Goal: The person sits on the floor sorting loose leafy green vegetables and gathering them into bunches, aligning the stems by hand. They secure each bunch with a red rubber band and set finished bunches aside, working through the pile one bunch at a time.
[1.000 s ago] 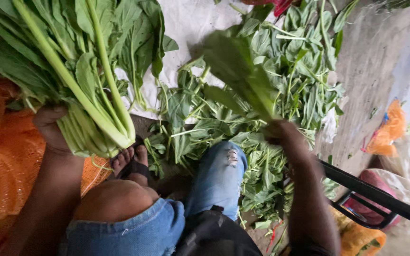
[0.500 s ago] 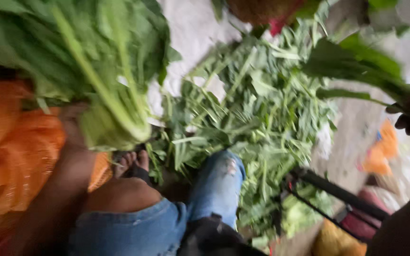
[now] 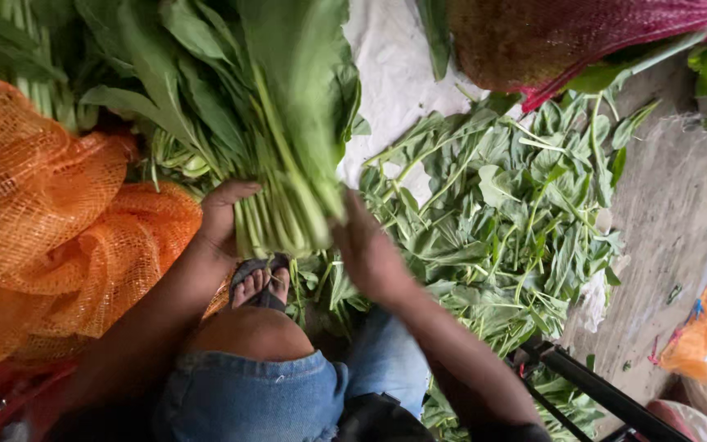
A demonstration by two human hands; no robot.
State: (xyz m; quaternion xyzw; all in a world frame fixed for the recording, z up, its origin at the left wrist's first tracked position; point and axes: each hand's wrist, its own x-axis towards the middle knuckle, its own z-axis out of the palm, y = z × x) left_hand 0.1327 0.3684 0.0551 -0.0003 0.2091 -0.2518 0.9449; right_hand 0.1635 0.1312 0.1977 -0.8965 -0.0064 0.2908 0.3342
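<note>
Gripping the bundle of leafy greens (image 3: 272, 155) at its pale stalk ends, the left hand (image 3: 218, 217) wrapped one side while the right hand (image 3: 366, 250) pressed flat against the other, just beside the orange mesh sack (image 3: 51, 237). Its leaves looked soft, light and bruisable; the firmer stalks seemed the better hold.

Left hand (image 3: 221, 214) curled, right hand (image 3: 367, 250) pressed flat opposite (blurred), forearms converging
</note>
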